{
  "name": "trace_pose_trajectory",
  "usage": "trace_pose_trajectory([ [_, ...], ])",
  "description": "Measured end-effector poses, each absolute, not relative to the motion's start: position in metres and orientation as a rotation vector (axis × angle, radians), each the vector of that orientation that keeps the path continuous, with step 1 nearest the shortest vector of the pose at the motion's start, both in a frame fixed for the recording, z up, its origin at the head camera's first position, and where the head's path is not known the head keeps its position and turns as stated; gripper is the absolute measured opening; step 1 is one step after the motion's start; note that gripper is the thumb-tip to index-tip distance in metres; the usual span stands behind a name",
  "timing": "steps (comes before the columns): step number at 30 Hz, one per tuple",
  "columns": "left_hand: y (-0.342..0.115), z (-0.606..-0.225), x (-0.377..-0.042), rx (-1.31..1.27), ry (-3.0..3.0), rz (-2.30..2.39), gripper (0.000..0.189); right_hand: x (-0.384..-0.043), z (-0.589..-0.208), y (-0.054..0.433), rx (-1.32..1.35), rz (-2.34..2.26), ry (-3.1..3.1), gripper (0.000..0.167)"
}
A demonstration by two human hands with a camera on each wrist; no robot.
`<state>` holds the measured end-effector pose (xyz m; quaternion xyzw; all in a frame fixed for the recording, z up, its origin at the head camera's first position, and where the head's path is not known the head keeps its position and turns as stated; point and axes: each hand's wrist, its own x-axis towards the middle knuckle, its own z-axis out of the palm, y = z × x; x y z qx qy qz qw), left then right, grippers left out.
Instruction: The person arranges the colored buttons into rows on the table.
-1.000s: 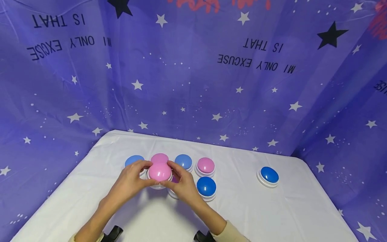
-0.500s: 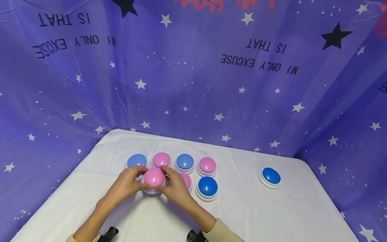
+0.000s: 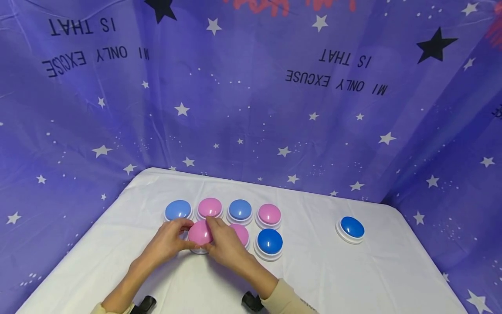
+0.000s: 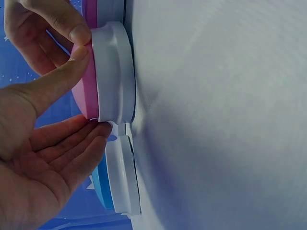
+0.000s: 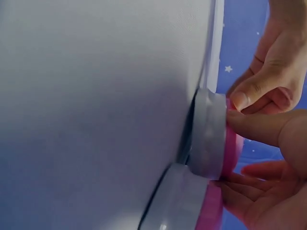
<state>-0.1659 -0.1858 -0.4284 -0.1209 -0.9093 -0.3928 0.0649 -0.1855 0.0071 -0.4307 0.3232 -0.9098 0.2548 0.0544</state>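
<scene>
Between both hands is a pink push button (image 3: 200, 232) with a domed top and a white base. My left hand (image 3: 166, 239) grips its left side, thumb at the near rim and fingers around the far side. From the right, my right hand (image 3: 226, 245) holds the same button by thumb and fingers. The two thumbs nearly meet at the pink dome (image 4: 86, 91) in the left wrist view. Its white base (image 5: 208, 136) is right at the cloth in the right wrist view. Just right of it, another pink button (image 3: 242, 234) is partly hidden by my right hand.
Behind my hands runs a row: a light blue button (image 3: 178, 210), a pink one (image 3: 209, 207), a light blue one (image 3: 240, 210) and a pink one (image 3: 269, 214). A dark blue button (image 3: 269, 242) stands nearer; another (image 3: 352, 227) sits far right. A purple curtain (image 3: 251, 109) borders the white-covered table (image 3: 313, 279).
Both hands have brought the pink button down and slightly nearer, out of its overlap with the back row. The pink button beside it shows more. Over the last half second, little moved.
</scene>
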Motion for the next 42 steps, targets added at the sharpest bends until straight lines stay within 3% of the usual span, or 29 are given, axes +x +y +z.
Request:
trace_pose_trajectory([
  [10,-0.186,-0.429,-0.167,-0.391,-2.766,-1.142,0.043,-0.187,-0.424,0.010,1.055,0.568,-2.764,0.071],
  [28,-0.190,-0.429,-0.169,-0.468,-2.800,-1.206,0.047,-0.197,-0.431,0.017,1.054,0.654,-2.787,0.070],
  [42,-0.181,-0.415,-0.166,-0.409,-2.782,-1.133,0.057,-0.201,-0.426,0.038,0.882,1.039,-2.812,0.067],
])
